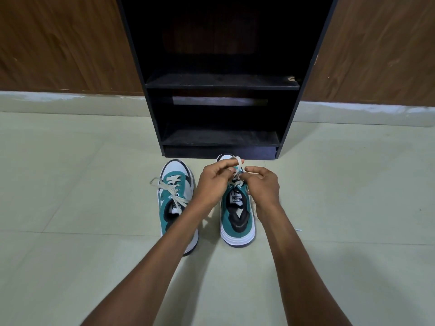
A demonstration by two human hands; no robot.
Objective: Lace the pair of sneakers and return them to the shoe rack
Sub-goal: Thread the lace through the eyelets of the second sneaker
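Note:
Two teal-and-white sneakers stand on the floor, toes toward a black shoe rack (221,83). The left sneaker (175,196) has its cream lace threaded and tied in a loose bow. Over the right sneaker (236,215) both my hands work the cream lace (237,161). My left hand (215,180) pinches a loop of lace above the toe. My right hand (264,184) pinches the lace close beside it. The hands hide the right sneaker's eyelets and most of its lacing.
The rack has two dark shelves, both bare, and its base sits just beyond the sneakers' toes. Brown wood-grain panels flank it on either side. Pale tiled floor (70,208) spreads around the shoes.

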